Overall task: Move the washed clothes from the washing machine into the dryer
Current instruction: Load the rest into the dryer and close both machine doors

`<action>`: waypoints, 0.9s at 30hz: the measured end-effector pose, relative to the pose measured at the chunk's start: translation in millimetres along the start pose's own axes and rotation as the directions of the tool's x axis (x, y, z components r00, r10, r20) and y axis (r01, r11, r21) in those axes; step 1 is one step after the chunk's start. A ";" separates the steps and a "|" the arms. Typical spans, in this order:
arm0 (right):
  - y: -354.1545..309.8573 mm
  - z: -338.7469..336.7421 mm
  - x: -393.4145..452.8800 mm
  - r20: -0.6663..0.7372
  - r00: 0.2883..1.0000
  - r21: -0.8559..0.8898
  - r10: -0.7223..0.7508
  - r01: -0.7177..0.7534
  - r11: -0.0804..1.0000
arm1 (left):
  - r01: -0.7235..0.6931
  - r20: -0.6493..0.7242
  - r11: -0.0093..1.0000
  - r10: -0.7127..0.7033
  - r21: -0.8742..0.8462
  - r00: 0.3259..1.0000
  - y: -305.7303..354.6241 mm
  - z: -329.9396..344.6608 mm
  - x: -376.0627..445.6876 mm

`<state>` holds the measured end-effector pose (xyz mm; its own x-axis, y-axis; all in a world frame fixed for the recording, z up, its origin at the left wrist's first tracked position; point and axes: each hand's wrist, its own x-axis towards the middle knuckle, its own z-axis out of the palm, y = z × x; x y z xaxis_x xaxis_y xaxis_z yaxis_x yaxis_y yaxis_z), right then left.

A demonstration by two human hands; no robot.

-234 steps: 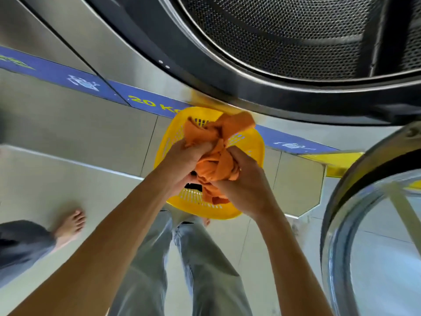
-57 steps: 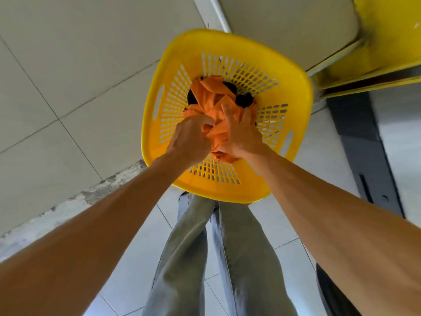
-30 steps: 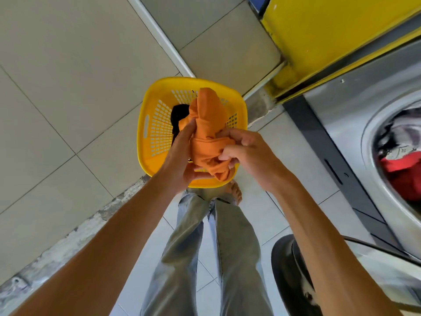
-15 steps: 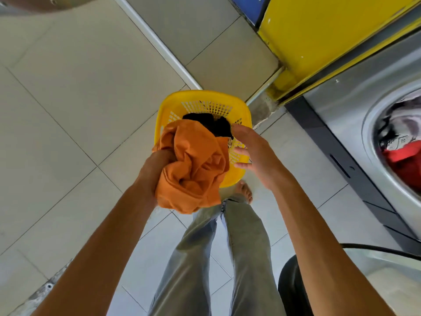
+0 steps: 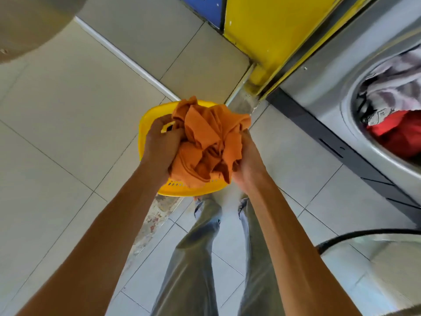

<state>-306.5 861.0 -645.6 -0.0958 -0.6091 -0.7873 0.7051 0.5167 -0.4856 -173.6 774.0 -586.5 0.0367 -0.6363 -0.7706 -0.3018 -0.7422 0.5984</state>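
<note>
Both hands, left hand and right hand, clench a bunched orange garment above the yellow laundry basket on the floor

Crumpled orange garment bunched up above the yellow basket; red and grey clothes piled inside the open drum.

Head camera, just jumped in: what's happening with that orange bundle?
A person is standing over a yellow laundry basket on the tiled floor, holding a crumpled orange garment above it. The left hand grips it from one side and the right hand from the other. To the right, a machine with its round door open shows red and pale clothes inside the drum. The orange piece is not in any machine yet.
</note>
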 end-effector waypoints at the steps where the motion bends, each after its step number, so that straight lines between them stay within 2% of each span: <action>1: -5.7 -11.5 -3.0 0.000 1.000 0.053 -0.029 0.029 0.998 | -0.026 -0.003 0.998 0.027 0.057 1.000 2.0 12.5 1.1; 4: -27.7 -45.7 -18.6 0.100 0.994 0.016 -0.047 0.046 0.999 | -0.055 0.109 0.981 0.035 0.185 0.993 3.9 59.1 -1.5; 6: -44.1 -65.1 -29.5 0.110 0.994 -0.074 -0.024 0.032 0.997 | -0.106 0.197 0.964 0.057 0.243 0.979 0.5 97.9 -5.9; 9: -66.8 -101.1 -41.3 -0.008 0.999 -0.171 -0.053 0.051 0.984 | -0.230 0.295 0.920 0.135 0.317 0.946 4.9 158.1 -29.5; 12: -89.7 -154.8 -58.4 -0.147 0.979 -0.139 -0.139 0.119 0.983 | -0.306 0.401 0.895 0.162 0.326 0.902 12.7 216.2 -54.4; 16: -131.2 -228.0 -78.5 -0.279 0.945 -0.098 -0.173 0.151 0.984 | -0.357 0.538 0.877 0.141 0.321 0.831 24.7 293.2 -76.8; 23: -208.6 -338.4 -75.6 -0.502 0.831 -0.014 -0.242 0.272 0.962 | -0.494 0.623 0.798 0.199 0.345 0.756 57.6 418.9 -108.7; 27: -269.4 -404.4 -69.4 -0.607 0.763 -0.020 -0.221 0.264 0.964 | -0.461 0.583 0.867 0.279 0.189 0.763 71.1 479.4 -129.5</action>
<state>-774.0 1007.3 -613.8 -0.6554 -0.2142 -0.7242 0.6409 0.3496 -0.6834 -656.6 904.6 -549.3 -0.6117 -0.5694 -0.5492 -0.4583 -0.3108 0.8327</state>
